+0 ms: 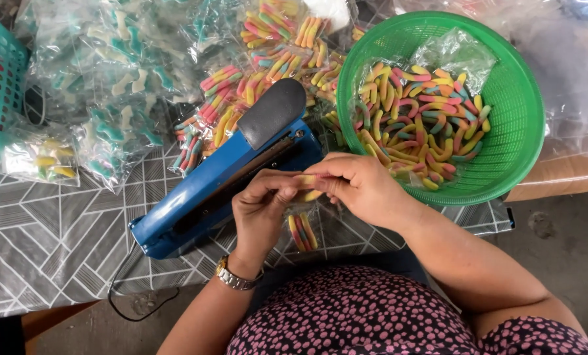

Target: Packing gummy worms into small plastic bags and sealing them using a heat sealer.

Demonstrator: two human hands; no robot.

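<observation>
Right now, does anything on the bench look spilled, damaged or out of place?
Nothing stands out. Both hands, left hand and right hand, hold a small clear bag of gummy worms beside the blue heat sealer; loose candy stays inside the green basket.

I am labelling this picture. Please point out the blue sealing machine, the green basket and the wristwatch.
blue sealing machine [195, 190]: head view, blue body.
green basket [517, 98]: head view, bare inner wall.
wristwatch [235, 277]: head view, metal band.

Blue sealer [222, 181] left, green basket [504, 85] right.
</observation>
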